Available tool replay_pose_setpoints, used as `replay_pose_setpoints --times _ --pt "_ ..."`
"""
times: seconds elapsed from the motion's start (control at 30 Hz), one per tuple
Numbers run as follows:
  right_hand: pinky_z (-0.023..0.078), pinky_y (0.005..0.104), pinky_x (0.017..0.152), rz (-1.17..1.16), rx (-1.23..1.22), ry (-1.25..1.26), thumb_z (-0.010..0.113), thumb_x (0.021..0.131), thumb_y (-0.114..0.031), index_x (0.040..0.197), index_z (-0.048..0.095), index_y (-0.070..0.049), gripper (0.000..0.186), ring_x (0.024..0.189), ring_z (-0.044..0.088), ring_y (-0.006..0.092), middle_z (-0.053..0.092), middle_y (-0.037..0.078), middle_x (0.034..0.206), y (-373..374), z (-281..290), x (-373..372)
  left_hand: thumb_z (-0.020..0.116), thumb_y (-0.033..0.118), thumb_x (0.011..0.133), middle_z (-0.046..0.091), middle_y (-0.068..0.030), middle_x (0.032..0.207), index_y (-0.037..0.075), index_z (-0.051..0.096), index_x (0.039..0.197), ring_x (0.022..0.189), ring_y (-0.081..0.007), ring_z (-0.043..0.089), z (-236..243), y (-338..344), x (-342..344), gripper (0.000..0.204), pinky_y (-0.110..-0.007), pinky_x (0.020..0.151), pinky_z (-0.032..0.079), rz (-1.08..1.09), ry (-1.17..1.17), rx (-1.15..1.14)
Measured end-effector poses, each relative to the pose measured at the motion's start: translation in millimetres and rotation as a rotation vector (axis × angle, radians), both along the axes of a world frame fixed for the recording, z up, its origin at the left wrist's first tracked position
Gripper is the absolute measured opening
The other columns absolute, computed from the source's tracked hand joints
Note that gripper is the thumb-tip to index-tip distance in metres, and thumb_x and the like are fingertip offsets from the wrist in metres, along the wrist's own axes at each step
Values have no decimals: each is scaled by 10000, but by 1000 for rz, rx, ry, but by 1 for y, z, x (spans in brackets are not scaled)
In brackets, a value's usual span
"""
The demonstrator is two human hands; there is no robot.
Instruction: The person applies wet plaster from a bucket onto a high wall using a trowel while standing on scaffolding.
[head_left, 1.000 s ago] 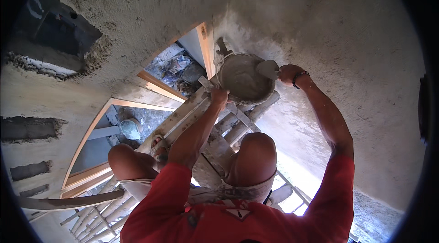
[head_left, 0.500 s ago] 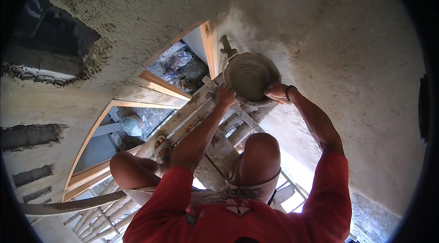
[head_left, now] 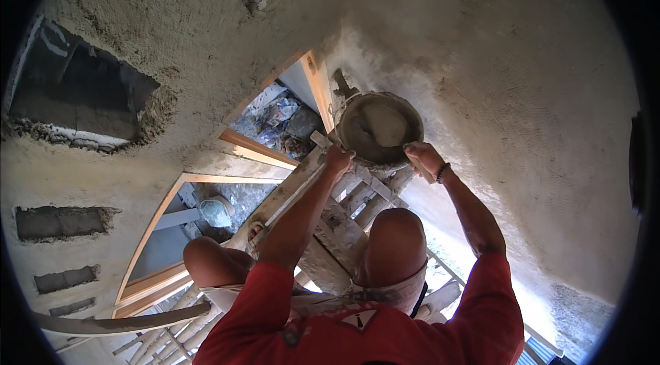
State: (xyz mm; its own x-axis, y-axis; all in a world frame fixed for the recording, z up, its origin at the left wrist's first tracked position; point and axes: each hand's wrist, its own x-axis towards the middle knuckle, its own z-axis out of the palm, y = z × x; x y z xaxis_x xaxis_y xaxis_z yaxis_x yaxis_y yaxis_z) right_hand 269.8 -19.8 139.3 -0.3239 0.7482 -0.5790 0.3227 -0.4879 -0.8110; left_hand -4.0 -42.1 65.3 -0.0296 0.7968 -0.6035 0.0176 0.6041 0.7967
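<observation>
A round mortar-caked bucket (head_left: 344, 124) stands on the wooden planks in front of me, against the wall corner. Inside it lies wet grey mortar (head_left: 386, 123), with a paler smooth patch and a darker hollow. My left hand (head_left: 338, 161) is closed at the bucket's near left rim. At its near right rim, my right hand (head_left: 425, 159) is closed round a pale flat wooden piece (head_left: 420, 168); whether this is a tool's handle I cannot tell. Just behind the bucket is a dark, mortar-caked piece (head_left: 344, 84) by the wall.
I sit with bent knees on rough scaffold planks (head_left: 317, 265). Plastered walls rise on the right (head_left: 522, 117) and left. Wooden frames (head_left: 265, 153) surround openings at left; a pale bucket (head_left: 216, 212) and rubble show below. A curved pole (head_left: 124, 324) and bamboo poles lie lower left.
My right hand has shifted slightly down and outward, and the pale wooden piece now shows in it. The mortar's surface has a new pale patch and hollow. The view has shifted slightly.
</observation>
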Motion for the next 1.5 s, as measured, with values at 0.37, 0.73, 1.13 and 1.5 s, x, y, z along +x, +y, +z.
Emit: replay_pose_setpoints --times 0.37,0.73,1.13,1.5 --pt "520 368 524 -537 -127 764 426 871 -142 1161 443 -99 293 597 576 216 544 122 772 -47 47 -73 710 218 814 601 -77 777 10 468 1269 463 -135 497 -5 -11 -79 555 -297 413 415 -144 260 93" --pt "464 317 518 -991 680 1290 443 896 -204 1108 437 -89 241 637 528 175 531 97 861 -25 285 -164 654 162 812 544 -90 586 -67 522 1211 417 -178 497 109 48 -169 478 -331 371 375 -273 381 225" --pt "484 296 499 -1618 1558 690 497 884 -152 1435 131 -55 668 644 551 186 526 135 882 16 596 -189 681 193 822 629 -157 857 -64 466 1280 515 -132 542 255 -5 -270 568 -272 468 483 -357 310 25" --pt "439 459 889 -410 1245 -486 552 867 -177 1358 376 -15 546 1088 511 437 513 268 1236 122 514 -224 660 191 848 618 -164 948 6 542 1226 607 -165 588 302 -82 -281 437 -306 502 535 -331 342 -243"
